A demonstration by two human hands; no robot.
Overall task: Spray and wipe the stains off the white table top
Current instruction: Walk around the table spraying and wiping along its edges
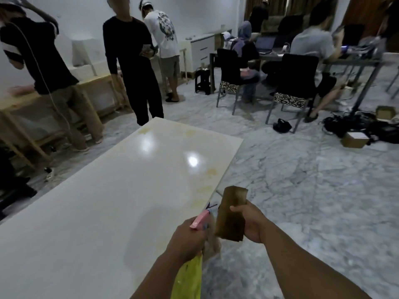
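At the far left of the frame, a person in a black top (pixel 32 52) leans over a wooden bench (pixel 92 83) set along the white wall. Just right of them a second person in black (pixel 133 67) stands near the far corner of the white bench (pixel 90 208), whose glossy top runs from the lower left up toward the centre. Yellowish stains (pixel 210 172) show along its right edge, with fainter ones (pixel 143 131) near the far corner.

At lower centre, the left hand (pixel 187 238) is over the bench's right edge, its fingers clamped on a spray bottle (pixel 190 277) with a yellow body and a pink trigger head (pixel 199 220) that points up and right toward the stained edge. Just beside it, over the marble floor (pixel 302 180), the right hand (pixel 251 223) has its fingers closed on a folded brown cloth (pixel 232 214), held upright and off the bench.

In the upper right, people sit on black chairs (pixel 295 83) at a dark bench (pixel 349 59) with laptops. Cardboard boxes (pixel 354 140) and cables lie on the floor at the right.
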